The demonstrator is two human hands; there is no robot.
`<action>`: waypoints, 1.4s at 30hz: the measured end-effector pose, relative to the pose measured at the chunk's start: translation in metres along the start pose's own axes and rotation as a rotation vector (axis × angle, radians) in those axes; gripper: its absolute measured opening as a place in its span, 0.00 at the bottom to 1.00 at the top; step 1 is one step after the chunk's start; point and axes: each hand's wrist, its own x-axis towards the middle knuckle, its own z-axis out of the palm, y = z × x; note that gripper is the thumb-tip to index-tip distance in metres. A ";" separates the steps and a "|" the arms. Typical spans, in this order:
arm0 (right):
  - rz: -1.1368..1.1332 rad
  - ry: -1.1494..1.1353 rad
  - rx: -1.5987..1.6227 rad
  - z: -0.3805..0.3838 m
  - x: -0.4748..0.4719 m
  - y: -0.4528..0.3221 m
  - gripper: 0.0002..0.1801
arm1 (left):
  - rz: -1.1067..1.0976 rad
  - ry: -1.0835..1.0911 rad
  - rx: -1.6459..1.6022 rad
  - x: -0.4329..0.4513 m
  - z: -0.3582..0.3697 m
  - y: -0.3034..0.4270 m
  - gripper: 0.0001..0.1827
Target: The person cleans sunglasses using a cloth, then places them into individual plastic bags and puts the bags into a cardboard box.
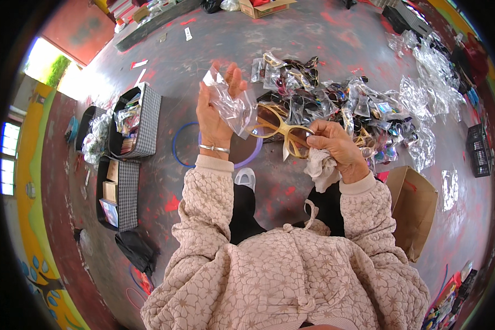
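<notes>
My right hand grips a pair of sunglasses with pale yellow frames by one side. A crumpled whitish cloth is bunched under the same hand. My left hand, palm up with a metal bangle at the wrist, holds a clear plastic bag. The bag's lower end meets the left side of the sunglasses; whether that side is inside it, I cannot tell. Beyond my hands lies a heap of sunglasses, many in clear sleeves.
Loose clear plastic wrappers spread on the right. An open cardboard box stands by my right elbow. Houndstooth fabric bins hold packets and boxes at left. Blue and purple hoops lie on the paint-marked floor.
</notes>
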 end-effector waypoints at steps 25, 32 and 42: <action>-0.199 0.153 -0.161 0.012 0.000 0.004 0.03 | -0.087 -0.084 0.405 -0.014 0.022 -0.030 0.43; -0.164 0.142 0.085 0.019 0.005 0.012 0.03 | -0.019 -0.015 0.424 -0.020 0.030 -0.048 0.40; -0.179 0.140 0.152 0.024 0.013 0.021 0.02 | -0.141 -0.003 0.488 -0.028 0.039 -0.059 0.26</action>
